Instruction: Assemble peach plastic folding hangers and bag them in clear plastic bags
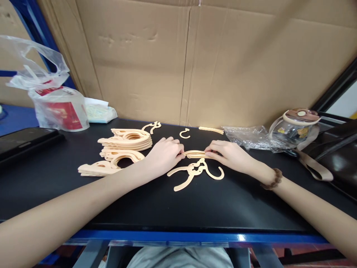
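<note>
My left hand (166, 154) and my right hand (230, 156) pinch the two ends of a slim, curved cream plastic strip (194, 152), which looks like a hanger arm. Just below it lies another similar strip (195, 156), partly behind the fingers. Nearer to me, a cream hanger centre piece with a hook and two short arms (196, 170) rests flat on the black table (184, 208). Left of my left hand, folded cream hangers are piled in a rear stack (125, 139) and a front stack (103, 167), the latter partly covered by my wrist.
Behind my hands lie a loose hook (184, 134), several thin strips (211, 130) and another hanger piece (153, 127). A clear plastic bag (245, 136), a jug (295, 128) and a dark bag (334, 156) are at right. A bagged cup (61, 108), tissues (100, 112) and a phone (28, 143) are at left.
</note>
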`<state>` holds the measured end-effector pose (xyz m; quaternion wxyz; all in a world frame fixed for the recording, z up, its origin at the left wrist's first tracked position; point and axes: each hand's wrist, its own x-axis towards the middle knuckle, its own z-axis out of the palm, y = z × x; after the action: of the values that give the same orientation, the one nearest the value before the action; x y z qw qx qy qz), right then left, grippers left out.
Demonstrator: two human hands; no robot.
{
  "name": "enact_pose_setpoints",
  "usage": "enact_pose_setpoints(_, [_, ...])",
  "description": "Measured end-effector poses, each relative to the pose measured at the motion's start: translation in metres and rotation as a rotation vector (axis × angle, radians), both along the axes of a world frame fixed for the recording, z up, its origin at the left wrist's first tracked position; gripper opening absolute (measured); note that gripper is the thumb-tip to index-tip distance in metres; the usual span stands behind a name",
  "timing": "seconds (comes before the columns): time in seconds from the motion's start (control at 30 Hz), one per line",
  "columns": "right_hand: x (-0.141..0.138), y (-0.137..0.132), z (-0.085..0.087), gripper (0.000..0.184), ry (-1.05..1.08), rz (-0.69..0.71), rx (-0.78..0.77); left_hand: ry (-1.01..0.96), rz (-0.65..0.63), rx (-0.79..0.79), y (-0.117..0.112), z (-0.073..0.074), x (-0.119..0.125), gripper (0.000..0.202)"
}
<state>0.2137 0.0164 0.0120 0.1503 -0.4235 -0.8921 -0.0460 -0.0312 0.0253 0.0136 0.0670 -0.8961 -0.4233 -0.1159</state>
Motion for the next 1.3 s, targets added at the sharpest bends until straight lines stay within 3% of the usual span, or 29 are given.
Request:
enact_pose_setpoints(0.4, [0.006,0.007,-0.004,0.029,-0.015,-0.023,0.047,0.029,0.138,0.161,-0.003,0.003,0.003,0.032])
enact_pose_setpoints(0.73, [0.009,0.01,-0.003,0.026,0.036,-0.019,0.007,-0.082,0.247,0.164,-0.002,0.01,0.0,0.029])
enact_pose_setpoints(0.93, [0.011,0.015,-0.005,0.025,0.143,-0.05,-0.012,-0.255,0.25,0.057,-0.002,0.014,-0.001,0.03])
enact_pose_setpoints(1.13, [0.015,0.018,-0.007,0.025,0.33,-0.106,-0.149,-0.492,0.134,-0.01,0.001,0.014,-0.003,0.036])
enact_pose_setpoints(1.3, [0.016,0.02,-0.008,0.027,0.336,-0.065,-0.159,-0.539,0.102,-0.032,0.0,0.014,-0.002,0.028])
